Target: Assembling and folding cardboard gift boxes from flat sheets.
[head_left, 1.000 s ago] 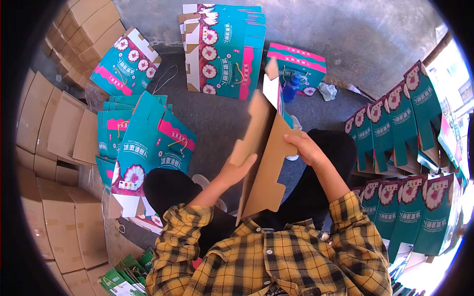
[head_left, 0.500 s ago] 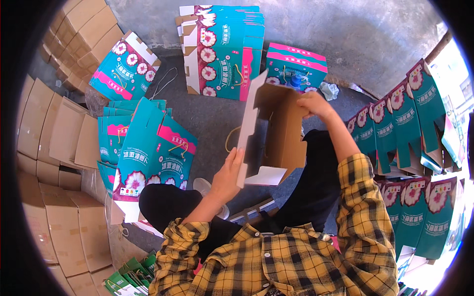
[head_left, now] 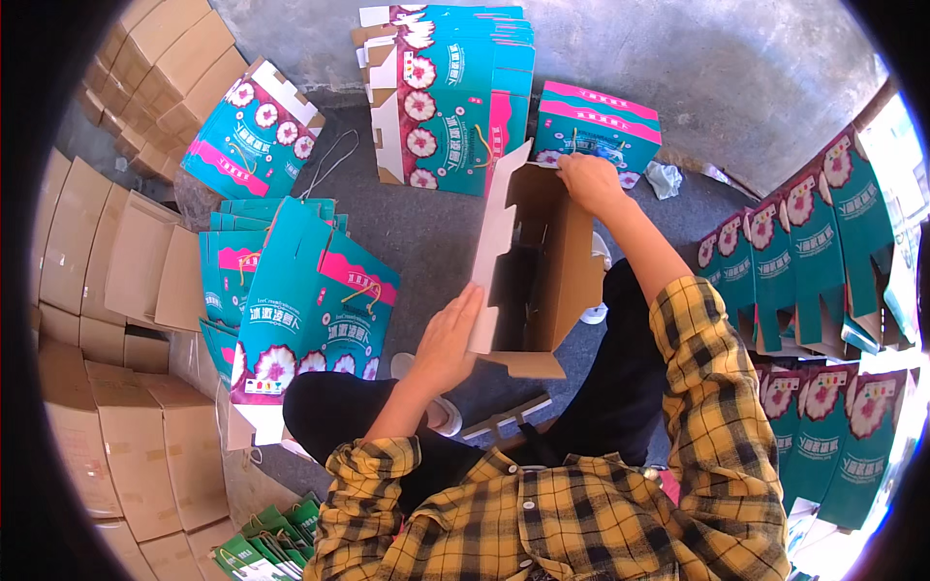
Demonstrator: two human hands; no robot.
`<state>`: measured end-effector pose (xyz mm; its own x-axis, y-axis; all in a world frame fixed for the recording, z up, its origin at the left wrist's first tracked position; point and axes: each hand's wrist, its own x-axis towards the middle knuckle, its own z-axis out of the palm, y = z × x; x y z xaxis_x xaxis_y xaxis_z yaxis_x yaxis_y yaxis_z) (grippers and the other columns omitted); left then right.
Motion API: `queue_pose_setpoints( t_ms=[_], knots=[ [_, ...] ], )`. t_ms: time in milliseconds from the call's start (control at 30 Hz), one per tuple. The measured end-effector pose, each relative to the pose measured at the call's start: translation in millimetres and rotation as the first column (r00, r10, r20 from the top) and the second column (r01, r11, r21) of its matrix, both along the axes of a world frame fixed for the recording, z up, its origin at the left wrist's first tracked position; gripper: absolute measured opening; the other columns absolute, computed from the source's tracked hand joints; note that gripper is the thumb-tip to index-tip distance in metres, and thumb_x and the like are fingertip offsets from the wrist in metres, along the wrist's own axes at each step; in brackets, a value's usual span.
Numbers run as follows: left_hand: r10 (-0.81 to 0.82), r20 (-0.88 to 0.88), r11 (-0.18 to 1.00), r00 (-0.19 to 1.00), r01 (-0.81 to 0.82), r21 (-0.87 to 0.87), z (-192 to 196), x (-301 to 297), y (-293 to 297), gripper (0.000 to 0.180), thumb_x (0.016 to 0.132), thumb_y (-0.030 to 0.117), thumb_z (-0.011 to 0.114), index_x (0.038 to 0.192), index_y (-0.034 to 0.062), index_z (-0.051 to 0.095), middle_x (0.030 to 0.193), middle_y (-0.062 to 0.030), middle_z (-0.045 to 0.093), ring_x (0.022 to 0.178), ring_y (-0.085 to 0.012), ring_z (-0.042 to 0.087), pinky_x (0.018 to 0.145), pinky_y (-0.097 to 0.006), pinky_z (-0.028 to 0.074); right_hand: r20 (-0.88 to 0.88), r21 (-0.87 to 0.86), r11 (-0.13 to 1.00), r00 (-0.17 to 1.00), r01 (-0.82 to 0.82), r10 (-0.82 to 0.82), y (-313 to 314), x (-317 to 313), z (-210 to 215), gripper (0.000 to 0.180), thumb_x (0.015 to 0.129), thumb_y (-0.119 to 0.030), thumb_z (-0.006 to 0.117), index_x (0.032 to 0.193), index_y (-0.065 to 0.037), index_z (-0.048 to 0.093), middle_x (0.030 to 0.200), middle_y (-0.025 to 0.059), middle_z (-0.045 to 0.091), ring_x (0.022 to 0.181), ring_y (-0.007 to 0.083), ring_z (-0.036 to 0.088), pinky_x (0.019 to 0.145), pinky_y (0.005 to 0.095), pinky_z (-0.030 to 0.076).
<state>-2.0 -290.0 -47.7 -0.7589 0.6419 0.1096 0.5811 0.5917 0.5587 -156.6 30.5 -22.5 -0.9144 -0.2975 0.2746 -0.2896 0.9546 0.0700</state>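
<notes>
A carton [head_left: 567, 261] with a bare brown inside stands open-topped between my knees, its white-edged side panel [head_left: 494, 242] raised along the left. My left hand [head_left: 450, 334] holds that panel near its lower end, the thumb hidden behind it. At the carton's far end my right hand [head_left: 589, 184] has its fingers closed on the top edge. A brown flap [head_left: 533, 364] sticks out from the end nearest me. The carton's outer print is turned away from view.
Flat teal and pink cartons [head_left: 320, 300] lean by my left knee; another stack [head_left: 450, 107] rests against the wall. A closed carton [head_left: 601, 126] sits beyond my right hand, near a crumpled tissue [head_left: 664, 180]. Brown boxes [head_left: 126, 445] line the left; teal cartons [head_left: 804, 242] line the right.
My right hand has moved from the carton's right wall to its far end. The white flap at the near end has gone out of sight, and a brown flap now sticks out there.
</notes>
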Motion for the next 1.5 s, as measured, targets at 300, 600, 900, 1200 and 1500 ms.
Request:
queue_pose_setpoints(
  t_ms=[300,600,900,1200,1500],
  knots=[
    [-0.028,0.01,0.999,1.0,0.027,0.026,1.0,-8.7,-1.9,0.07,0.074,-0.003,0.054,0.141,0.0101,0.038,0.143,-0.0207,0.036,0.131,-0.0362,0.037,0.108,-0.045,0.03,0.026,-0.353,0.879,0.942,0.321,-0.333,15.7,-50.6,-11.1,0.021,0.09,-0.023,0.056,0.091,-0.003,0.058,0.092,0.0201,0.065,0.087,0.0369,0.064,0.074,0.0474,0.051],
    [-0.082,0.063,0.971,0.995,0.094,-0.221,22.0,-16.8,0.4,0.061,0.077,0.027,0.064,0.135,0.0142,0.05,0.147,-0.0206,0.032,0.137,-0.0381,0.026,0.111,-0.049,0.023,0.062,-0.246,0.953,0.984,0.176,-0.166,-1.7,-44.3,1.7,0.021,0.091,-0.027,0.053,0.092,-0.006,0.058,0.091,0.0162,0.065,0.087,0.0333,0.064,0.073,0.0453,0.051],
    [-0.11,0.247,0.99,0.963,0.129,-0.058,13.4,-9.8,-21.5,0.066,0.075,0.054,0.066,0.121,0.0072,0.061,0.146,-0.0221,0.033,0.139,-0.0383,0.022,0.111,-0.051,0.018,0.257,-0.015,0.998,0.965,-0.053,0.055,-9.3,-10.9,-0.3,0.033,0.087,-0.039,0.056,0.092,-0.008,0.067,0.096,0.0158,0.064,0.087,0.0322,0.064,0.073,0.0433,0.053],
    [0.328,-0.279,0.926,0.903,-0.366,-0.096,-27.5,23.6,43.4,0.046,0.08,0.027,0.064,0.117,0.0014,0.056,0.126,-0.0193,0.049,0.127,-0.0373,0.039,0.102,-0.057,0.028,0.444,0.21,0.975,0.882,0.066,-0.155,-14.6,-14.7,-16.9,0.032,0.085,-0.041,0.055,0.099,-0.016,0.071,0.099,0.0142,0.063,0.098,0.0313,0.061,0.081,0.0412,0.051],
    [0.216,-0.174,0.971,0.961,-0.192,0.146,-18.5,57.3,98.2,0.041,0.079,0.012,0.059,0.117,-0.0022,0.053,0.125,-0.0198,0.05,0.122,-0.0369,0.044,0.104,-0.051,0.031,0.411,0.058,0.991,0.902,0.123,-0.136,-3.8,-10.2,-24.6,0.027,0.086,-0.036,0.055,0.101,-0.02,0.071,0.096,0.011,0.065,0.102,0.0268,0.058,0.079,0.041,0.051]
  ],
)
